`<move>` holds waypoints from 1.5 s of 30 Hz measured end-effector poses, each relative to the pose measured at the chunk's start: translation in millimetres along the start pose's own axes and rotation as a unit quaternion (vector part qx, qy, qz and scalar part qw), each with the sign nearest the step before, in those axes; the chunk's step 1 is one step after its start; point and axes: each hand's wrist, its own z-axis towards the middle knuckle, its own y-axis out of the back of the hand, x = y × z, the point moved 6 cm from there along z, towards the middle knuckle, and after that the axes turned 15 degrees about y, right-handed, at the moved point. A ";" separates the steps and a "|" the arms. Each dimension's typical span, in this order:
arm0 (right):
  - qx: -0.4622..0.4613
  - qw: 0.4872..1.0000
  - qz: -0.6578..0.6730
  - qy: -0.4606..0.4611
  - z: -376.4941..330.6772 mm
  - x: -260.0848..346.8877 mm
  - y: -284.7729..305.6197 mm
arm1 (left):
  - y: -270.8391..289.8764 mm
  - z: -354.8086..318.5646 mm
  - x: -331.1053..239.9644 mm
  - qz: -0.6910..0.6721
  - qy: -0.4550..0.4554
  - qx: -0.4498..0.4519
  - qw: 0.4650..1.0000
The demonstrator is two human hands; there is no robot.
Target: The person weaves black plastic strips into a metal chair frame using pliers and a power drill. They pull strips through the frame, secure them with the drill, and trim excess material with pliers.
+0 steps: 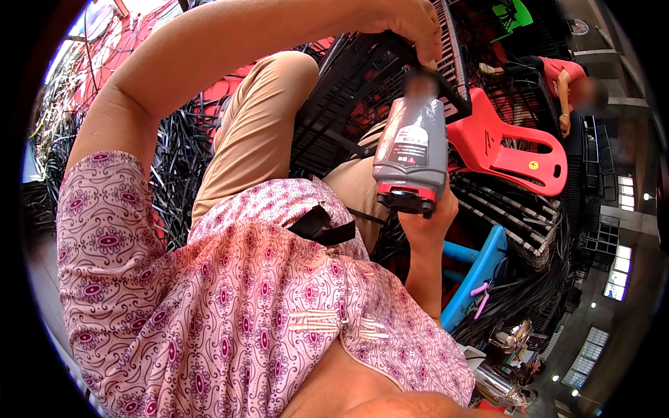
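Observation:
My right hand [440, 207] is wrapped round the handle of a grey power tool [412, 143] with a red band and a black end; its exact kind I cannot tell. The tool's far end is blurred and points at a black frame [456, 52] woven with dark strips. From the upper left my left arm reaches across, and my left hand [418, 29] grips the edge of that frame with fingers bent down. It sits just beyond the tool's far end. Whether the tool touches the frame is hidden by the blur.
Tangled black strips [188, 146] lie at the left on a red surface. A red plastic chair [509, 150] and a blue plastic stool [481, 275] stand to the right, beside a woven panel [519, 216]. Another person [563, 73] in a red top is at the far right.

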 end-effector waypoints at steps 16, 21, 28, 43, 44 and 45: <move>-0.211 0.895 0.248 -0.305 -38.0 -20.9 36.3 | 2.4 -3.5 1.7 -0.044 -0.043 0.009 0.998; -0.262 0.871 0.196 -0.367 -58.6 -89.4 72.0 | -9.6 -48.4 -26.6 0.207 -0.112 -0.094 0.967; -0.174 0.868 0.214 -0.412 -124.7 -309.8 44.6 | -20.2 -56.9 -23.4 0.330 -0.319 -0.208 0.864; 0.065 0.821 -0.242 -0.512 -168.6 -556.6 -15.7 | -62.1 -53.1 -41.4 0.489 -0.398 -0.283 0.722; 0.026 0.849 -0.278 -0.448 -164.7 -548.8 -10.7 | -64.5 -52.7 -44.9 0.504 -0.374 -0.290 0.722; 0.018 0.879 -0.259 -0.400 -147.4 -529.2 -8.6 | -68.0 -56.9 -42.8 0.508 -0.353 -0.312 0.721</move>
